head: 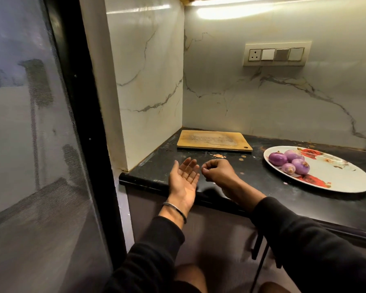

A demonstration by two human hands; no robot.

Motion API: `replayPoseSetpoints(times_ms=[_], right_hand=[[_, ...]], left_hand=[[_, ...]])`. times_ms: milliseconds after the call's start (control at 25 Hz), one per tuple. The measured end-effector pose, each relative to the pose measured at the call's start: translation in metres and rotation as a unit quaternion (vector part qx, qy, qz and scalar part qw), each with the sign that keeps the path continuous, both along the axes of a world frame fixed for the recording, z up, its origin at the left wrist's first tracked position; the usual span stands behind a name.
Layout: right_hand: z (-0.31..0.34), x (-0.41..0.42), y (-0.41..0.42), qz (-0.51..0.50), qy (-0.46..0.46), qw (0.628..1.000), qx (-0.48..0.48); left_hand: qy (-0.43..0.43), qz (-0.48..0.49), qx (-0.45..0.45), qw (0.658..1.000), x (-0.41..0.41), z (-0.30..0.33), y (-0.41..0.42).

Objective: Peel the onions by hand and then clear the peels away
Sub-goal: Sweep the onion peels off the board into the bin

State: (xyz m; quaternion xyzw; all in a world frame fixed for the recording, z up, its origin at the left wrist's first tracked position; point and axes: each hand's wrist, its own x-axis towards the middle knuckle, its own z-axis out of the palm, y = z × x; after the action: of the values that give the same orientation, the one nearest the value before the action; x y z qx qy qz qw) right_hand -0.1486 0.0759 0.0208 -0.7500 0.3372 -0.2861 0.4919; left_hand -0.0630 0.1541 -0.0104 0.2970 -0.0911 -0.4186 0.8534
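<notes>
A person in black sleeves holds both hands over the front edge of a black stone surface (pixel 251 180) at the centre of the frame. The left hand (pixel 185 179) is palm up, its fingers (pixel 190 166) straight and slightly spread, holding nothing, with a thin metal bangle (pixel 175 210) around the wrist. Just beside it, the right hand (pixel 218 171) is turned knuckles up with its fingers (pixel 206 169) curled in toward the thumb; whether they pinch a scrap of peel cannot be told.

Four peeled purple onions (pixel 290 161) sit clustered together at the left end of a white oval plate (pixel 347 178) with a red flower print, at the right of the frame. A few small bits of onion peel (pixel 219 155) lie on the surface above the hands, between them and a wooden chopping board (pixel 215 140) that lies flat in the far corner against the marble-patterned wall. A switch panel (pixel 276 54) with one socket is mounted on the wall at upper right. A mesh screen door (pixel 30 134) fills the left side.
</notes>
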Motion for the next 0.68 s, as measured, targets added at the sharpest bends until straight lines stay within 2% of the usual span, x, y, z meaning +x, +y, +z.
replayPoseSetpoints(times_ms=[160,360,680], right_hand=[[-0.009,0.023,0.062,0.098,-0.024,0.991,0.083],[-0.059,0.064,0.148,0.211,0.015,0.974,0.082],[-0.182,0.112,0.271,0.364,0.157,0.918,0.026]], left_hand=[[0.033,0.013,-0.005,0.999,0.016,-0.016,0.055],[0.082,0.062,0.0,0.995,0.041,-0.07,0.139],[0.146,0.125,0.142,0.971,0.065,-0.184,0.291]])
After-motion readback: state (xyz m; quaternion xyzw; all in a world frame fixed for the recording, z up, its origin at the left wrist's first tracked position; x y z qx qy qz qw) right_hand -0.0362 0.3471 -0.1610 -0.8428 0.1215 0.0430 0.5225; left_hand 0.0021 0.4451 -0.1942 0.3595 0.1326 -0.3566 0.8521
